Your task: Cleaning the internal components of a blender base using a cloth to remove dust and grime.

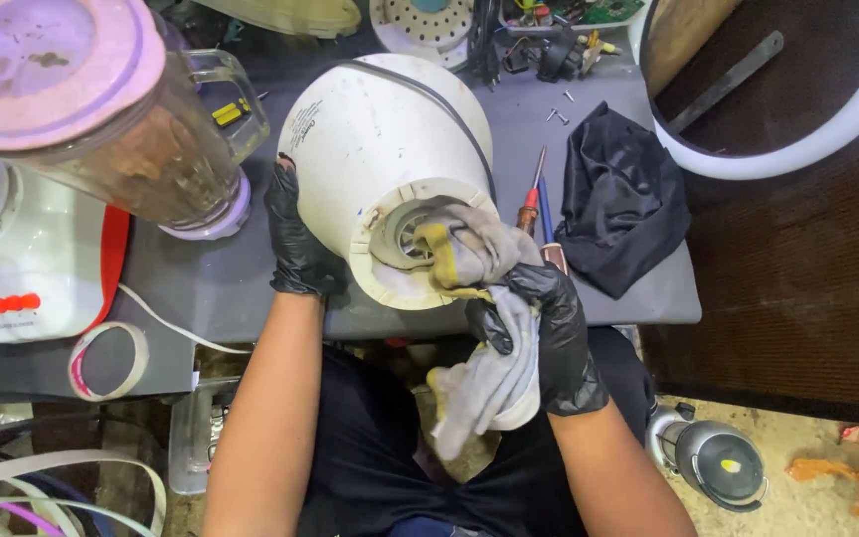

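A white rounded appliance housing (370,149) lies tipped on the grey table (231,278), its open round end facing me. My left hand (298,239), in a black glove, grips the housing's left side. In a black glove too, my right hand (539,333) holds a dirty grey-and-yellow cloth (474,254) pressed into the housing's open end. The rest of the cloth hangs down over my lap.
A glass blender jar with a pink lid (101,109) stands at the left on a white-and-red base (32,268). Screwdrivers (534,199), a black cloth (623,194), loose screws and a tape roll (106,360) lie around. A metal jar (718,459) sits on the floor at the right.
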